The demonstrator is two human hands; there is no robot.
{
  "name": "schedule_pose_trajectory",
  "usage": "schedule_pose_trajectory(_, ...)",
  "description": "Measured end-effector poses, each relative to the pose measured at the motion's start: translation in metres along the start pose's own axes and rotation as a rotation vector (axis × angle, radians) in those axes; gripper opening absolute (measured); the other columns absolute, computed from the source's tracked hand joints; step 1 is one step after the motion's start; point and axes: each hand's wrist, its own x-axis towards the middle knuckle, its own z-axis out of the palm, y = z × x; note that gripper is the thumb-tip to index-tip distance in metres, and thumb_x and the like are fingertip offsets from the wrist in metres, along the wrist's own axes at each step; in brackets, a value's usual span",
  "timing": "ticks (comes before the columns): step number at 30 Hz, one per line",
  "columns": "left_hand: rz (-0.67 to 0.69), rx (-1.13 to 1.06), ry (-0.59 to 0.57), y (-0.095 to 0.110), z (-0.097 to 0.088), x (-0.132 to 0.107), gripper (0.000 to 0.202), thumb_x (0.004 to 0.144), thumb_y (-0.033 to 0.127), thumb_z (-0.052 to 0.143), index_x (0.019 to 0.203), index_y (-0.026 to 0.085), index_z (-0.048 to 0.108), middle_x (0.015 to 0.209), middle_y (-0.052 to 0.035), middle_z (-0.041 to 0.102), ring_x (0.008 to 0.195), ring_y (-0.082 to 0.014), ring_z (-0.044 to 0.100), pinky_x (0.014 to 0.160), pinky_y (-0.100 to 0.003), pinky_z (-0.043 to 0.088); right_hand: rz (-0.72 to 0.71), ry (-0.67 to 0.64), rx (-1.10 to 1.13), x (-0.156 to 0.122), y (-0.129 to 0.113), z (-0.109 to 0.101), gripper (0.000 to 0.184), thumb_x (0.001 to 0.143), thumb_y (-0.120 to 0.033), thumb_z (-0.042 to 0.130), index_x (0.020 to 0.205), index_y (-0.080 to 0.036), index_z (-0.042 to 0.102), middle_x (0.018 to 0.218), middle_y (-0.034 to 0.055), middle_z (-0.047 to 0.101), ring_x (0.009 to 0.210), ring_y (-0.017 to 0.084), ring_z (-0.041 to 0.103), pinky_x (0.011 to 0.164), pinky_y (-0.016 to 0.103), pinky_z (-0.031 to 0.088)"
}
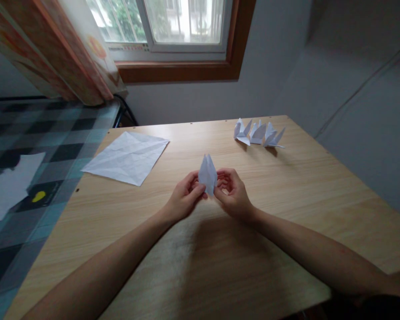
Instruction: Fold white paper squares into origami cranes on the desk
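Observation:
Between my hands, above the middle of the table, is a small folded white paper [207, 174], narrow and kite-shaped, with two points at its top. My left hand [186, 193] pinches its lower left edge, thumb in front and fingers behind. On the other side, my right hand [232, 192] grips the lower right edge with thumb and curled fingers. The back of the folded paper is hidden from me.
Three folded paper cranes [258, 133] stand at the table's far right. A creased white sheet [128, 158] lies at the far left of the wooden table [306, 195]. Left of the table, a checked cloth [53, 129] bears more white paper [11, 186]. Beyond is a window.

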Motion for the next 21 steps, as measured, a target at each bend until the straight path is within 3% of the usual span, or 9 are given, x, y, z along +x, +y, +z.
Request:
schedule_pose_trajectory(3, 0.011, -0.015, -0.02, -0.0027, 0.0008, -0.0007, 0.046, 0.088, 0.038, 0.068, 0.127, 0.017, 0.056, 0.09, -0.0033, 0.066, 0.072, -0.012, 0.06, 0.067, -0.026, 0.051, -0.015, 0.007, -0.042, -0.0002, 0.0019, -0.0001, 0.04, 0.081, -0.015, 0.066, 0.115, -0.029, 0.051, 0.095, -0.0009, 0.062, 0.07, 0.011, 0.061, 0.062, 0.026, 0.052)
schedule_pose_trajectory(9, 0.076, -0.022, -0.008, -0.0051, 0.0003, -0.0022, 0.062, 0.09, 0.038, 0.066, 0.146, 0.031, 0.039, 0.099, -0.0016, 0.061, 0.069, -0.0096, 0.059, 0.065, -0.025, 0.049, -0.012, -0.002, -0.082, -0.0006, 0.0025, 0.0, 0.059, 0.079, -0.012, 0.067, 0.129, -0.032, 0.044, 0.099, -0.0011, 0.06, 0.066, 0.01, 0.058, 0.059, 0.026, 0.05)
schedule_pose_trajectory(16, 0.049, 0.11, -0.044, -0.0031, -0.0006, -0.0029, 0.051, 0.091, 0.041, 0.063, 0.137, 0.021, 0.053, 0.09, -0.0032, 0.062, 0.067, -0.0107, 0.056, 0.061, -0.023, 0.048, -0.034, 0.051, -0.106, 0.0023, 0.0011, -0.0038, 0.078, 0.077, -0.016, 0.073, 0.142, -0.035, 0.035, 0.124, 0.0053, 0.055, 0.082, 0.015, 0.061, 0.068, 0.031, 0.054)
schedule_pose_trajectory(18, 0.041, 0.133, -0.049, -0.0019, -0.0002, -0.0031, 0.05, 0.092, 0.041, 0.062, 0.136, 0.02, 0.053, 0.086, -0.0022, 0.062, 0.066, -0.0109, 0.056, 0.06, -0.023, 0.047, -0.041, 0.076, -0.132, 0.0041, -0.0006, -0.0063, 0.075, 0.077, -0.017, 0.073, 0.14, -0.035, 0.038, 0.121, 0.0048, 0.056, 0.084, 0.016, 0.061, 0.07, 0.032, 0.054)
schedule_pose_trajectory(21, 0.037, 0.16, -0.037, 0.001, 0.0003, -0.0033, 0.048, 0.091, 0.04, 0.062, 0.133, 0.019, 0.055, 0.083, -0.001, 0.06, 0.065, -0.0108, 0.055, 0.059, -0.022, 0.045, -0.059, 0.095, -0.172, 0.0068, -0.0037, -0.0089, 0.055, 0.08, -0.016, 0.068, 0.129, -0.032, 0.049, 0.108, 0.003, 0.058, 0.084, 0.017, 0.06, 0.071, 0.033, 0.054)
